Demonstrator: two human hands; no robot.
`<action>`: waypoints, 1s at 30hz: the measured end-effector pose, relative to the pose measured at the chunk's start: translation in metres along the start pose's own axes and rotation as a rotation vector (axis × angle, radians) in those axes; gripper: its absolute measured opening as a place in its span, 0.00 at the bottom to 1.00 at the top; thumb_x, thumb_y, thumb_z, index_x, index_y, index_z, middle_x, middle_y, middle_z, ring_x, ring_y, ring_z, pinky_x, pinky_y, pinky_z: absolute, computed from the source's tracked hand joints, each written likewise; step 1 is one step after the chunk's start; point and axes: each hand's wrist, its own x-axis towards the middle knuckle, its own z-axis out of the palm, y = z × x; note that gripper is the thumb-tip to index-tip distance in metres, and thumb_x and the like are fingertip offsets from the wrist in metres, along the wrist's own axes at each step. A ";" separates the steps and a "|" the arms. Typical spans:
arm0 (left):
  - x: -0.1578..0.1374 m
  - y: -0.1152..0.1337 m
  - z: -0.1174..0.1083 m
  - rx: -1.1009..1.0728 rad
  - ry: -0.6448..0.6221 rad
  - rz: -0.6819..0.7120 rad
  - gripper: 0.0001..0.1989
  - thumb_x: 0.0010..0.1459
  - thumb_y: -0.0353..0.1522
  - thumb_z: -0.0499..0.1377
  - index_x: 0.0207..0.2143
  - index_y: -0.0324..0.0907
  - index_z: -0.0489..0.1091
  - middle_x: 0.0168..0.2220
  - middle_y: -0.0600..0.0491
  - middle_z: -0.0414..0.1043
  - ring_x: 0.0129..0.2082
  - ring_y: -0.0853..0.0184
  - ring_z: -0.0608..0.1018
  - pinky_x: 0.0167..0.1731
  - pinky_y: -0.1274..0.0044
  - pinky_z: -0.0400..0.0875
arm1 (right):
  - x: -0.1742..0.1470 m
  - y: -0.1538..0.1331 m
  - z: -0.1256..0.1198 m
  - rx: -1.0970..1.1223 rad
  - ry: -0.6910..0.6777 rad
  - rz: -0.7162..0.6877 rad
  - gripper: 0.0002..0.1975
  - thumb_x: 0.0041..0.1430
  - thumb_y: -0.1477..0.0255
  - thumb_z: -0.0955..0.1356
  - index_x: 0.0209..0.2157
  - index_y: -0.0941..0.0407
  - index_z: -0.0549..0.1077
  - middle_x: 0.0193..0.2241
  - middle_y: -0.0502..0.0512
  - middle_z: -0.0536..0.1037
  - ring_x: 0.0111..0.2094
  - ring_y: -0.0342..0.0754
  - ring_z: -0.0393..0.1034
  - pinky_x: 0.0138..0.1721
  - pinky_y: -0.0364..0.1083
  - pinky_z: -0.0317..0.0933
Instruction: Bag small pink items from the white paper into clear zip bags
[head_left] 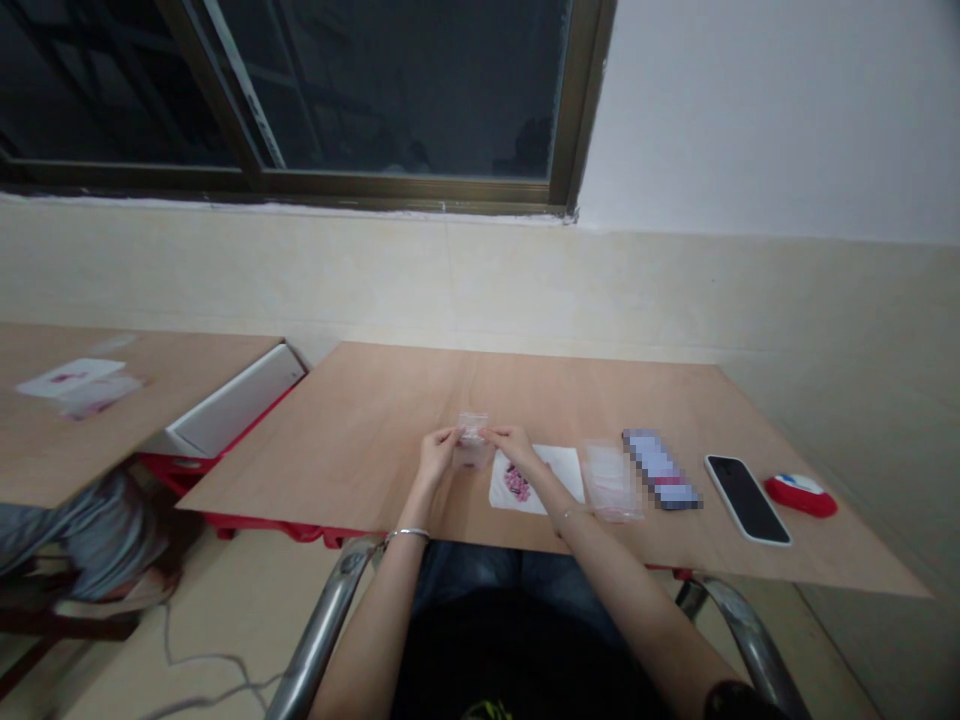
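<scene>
Fingers are pinched nearly closed on both sides of a small clear plastic bag (473, 424): left hand (437, 455) has its left edge, right hand (515, 446) has the right, thumbs against fingertips as far as I can make out (it's small and kinda blurry). The bag's over the wooden table (360, 430) straight ahead of me, can't tell if its bottom touches the wood. Both arms reach forward and angle inward so my hands are near each other. Left forearm (386, 600) has a silver bracelet (409, 533) on it, right forearm (607, 565) cuts across a white sheet (566, 475) with little pink pieces (516, 484) on top.
</scene>
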 end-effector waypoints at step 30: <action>0.066 -0.031 0.032 -0.102 0.273 -0.112 0.14 0.40 0.37 0.62 0.26 0.34 0.69 0.18 0.54 0.67 0.22 0.70 0.71 0.27 0.78 0.65 | -0.010 -0.021 0.003 -0.019 0.096 0.097 0.17 0.59 0.65 0.64 0.46 0.59 0.67 0.45 0.55 0.69 0.43 0.52 0.67 0.42 0.53 0.64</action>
